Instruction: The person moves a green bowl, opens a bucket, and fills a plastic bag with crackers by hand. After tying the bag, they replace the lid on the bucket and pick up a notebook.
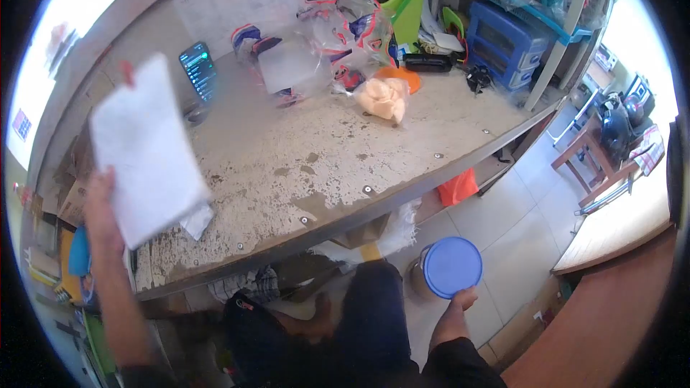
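My left hand (104, 205) is closed on the near left edge of a white flat rectangular sheet or pad (147, 151). It is raised over the left end of the worktable and blurred by motion, so whether it is paper or board I cannot make out. A crumpled white piece (196, 221) lies just beside its lower right corner. Down at the right, my right hand (463, 299) grips the rim of a round tub with a blue lid (453, 267), next to my knee. The fingers under that rim are hidden.
On the worn worktable (338, 165) lie a phone (198, 70), clear printed plastic bags (345, 21) and a bagged peach-coloured lump (383, 98). A blue drawer unit (507, 43) stands under a shelf at the back right. A wooden stool (593, 154) is farther right.
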Demonstrator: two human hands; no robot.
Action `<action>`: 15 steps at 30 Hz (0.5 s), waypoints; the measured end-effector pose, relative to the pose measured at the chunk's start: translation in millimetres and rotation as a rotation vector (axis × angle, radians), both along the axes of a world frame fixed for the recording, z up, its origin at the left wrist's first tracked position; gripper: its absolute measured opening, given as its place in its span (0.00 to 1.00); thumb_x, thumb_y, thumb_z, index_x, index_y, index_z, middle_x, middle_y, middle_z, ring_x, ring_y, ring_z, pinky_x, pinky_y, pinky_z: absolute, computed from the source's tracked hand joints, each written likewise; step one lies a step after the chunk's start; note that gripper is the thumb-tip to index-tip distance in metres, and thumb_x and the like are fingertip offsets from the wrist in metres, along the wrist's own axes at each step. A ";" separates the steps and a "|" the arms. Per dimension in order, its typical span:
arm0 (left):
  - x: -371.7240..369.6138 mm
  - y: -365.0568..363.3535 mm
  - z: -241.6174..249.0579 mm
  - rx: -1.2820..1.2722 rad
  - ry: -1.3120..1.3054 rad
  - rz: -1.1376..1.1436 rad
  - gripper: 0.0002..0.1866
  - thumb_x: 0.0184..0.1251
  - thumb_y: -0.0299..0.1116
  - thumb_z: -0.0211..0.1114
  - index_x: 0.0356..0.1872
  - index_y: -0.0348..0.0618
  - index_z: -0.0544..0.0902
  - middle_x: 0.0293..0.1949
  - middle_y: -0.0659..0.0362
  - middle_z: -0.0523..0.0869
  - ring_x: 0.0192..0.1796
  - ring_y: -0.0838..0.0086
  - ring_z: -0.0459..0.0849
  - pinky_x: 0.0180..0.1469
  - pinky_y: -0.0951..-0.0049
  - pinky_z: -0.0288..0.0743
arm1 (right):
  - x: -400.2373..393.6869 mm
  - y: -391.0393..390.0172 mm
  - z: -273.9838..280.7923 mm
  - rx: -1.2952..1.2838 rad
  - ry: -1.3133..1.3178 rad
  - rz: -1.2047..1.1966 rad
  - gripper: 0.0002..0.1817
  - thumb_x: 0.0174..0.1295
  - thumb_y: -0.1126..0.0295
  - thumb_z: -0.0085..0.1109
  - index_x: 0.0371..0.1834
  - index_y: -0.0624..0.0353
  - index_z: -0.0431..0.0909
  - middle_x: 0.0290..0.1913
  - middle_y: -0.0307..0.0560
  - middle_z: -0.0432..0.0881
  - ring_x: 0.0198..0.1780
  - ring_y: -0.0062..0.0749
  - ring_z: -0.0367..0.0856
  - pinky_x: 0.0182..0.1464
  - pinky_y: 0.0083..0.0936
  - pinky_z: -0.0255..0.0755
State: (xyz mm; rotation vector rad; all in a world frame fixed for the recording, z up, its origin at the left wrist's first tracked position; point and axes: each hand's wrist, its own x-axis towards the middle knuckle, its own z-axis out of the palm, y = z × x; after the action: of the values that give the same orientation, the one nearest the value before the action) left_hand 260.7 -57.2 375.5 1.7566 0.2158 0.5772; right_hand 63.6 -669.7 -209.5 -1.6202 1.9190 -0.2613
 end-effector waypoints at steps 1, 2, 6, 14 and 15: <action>-0.8 -7.4 -23.2 0.019 0.043 -0.097 0.21 0.72 0.37 0.56 0.59 0.34 0.72 0.49 0.53 0.82 0.49 0.70 0.82 0.54 0.69 0.74 | 3.0 1.2 -4.5 0.000 -0.003 0.003 0.31 0.68 0.45 0.45 0.47 0.68 0.75 0.50 0.67 0.80 0.53 0.60 0.79 0.56 0.48 0.70; -2.8 -30.9 -39.2 -0.075 0.076 -0.152 0.20 0.72 0.34 0.55 0.60 0.33 0.72 0.50 0.52 0.82 0.49 0.70 0.82 0.55 0.71 0.74 | 7.0 4.8 -7.5 0.032 -0.014 -0.055 0.30 0.68 0.46 0.46 0.48 0.68 0.75 0.50 0.67 0.80 0.53 0.59 0.79 0.55 0.48 0.71; 7.7 -71.2 -84.2 -0.142 0.145 -0.152 0.20 0.72 0.31 0.55 0.59 0.30 0.71 0.50 0.48 0.82 0.49 0.67 0.82 0.53 0.69 0.75 | 11.0 3.0 19.7 0.411 -0.251 0.025 0.29 0.66 0.51 0.53 0.53 0.70 0.73 0.49 0.66 0.81 0.52 0.57 0.80 0.56 0.47 0.72; 36.2 -77.2 -118.3 -0.283 0.126 -0.225 0.18 0.67 0.25 0.55 0.56 0.28 0.70 0.47 0.46 0.80 0.47 0.64 0.82 0.52 0.67 0.77 | 133.9 5.6 272.3 -0.422 -0.978 0.625 0.22 0.69 0.69 0.53 0.63 0.71 0.68 0.62 0.58 0.74 0.63 0.39 0.73 0.66 0.31 0.64; 39.6 -75.5 -122.1 -0.239 0.108 -0.250 0.20 0.66 0.25 0.56 0.58 0.28 0.69 0.48 0.47 0.80 0.48 0.63 0.82 0.53 0.68 0.76 | 152.4 49.4 350.3 -0.355 -1.116 0.728 0.19 0.69 0.71 0.52 0.61 0.69 0.71 0.58 0.54 0.78 0.60 0.36 0.76 0.64 0.28 0.66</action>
State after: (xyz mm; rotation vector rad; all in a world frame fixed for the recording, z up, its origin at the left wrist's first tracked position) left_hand 300.3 -132.7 253.4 1.5538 0.1315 0.2646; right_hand 216.0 -620.3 140.8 -1.6973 0.4310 -0.9689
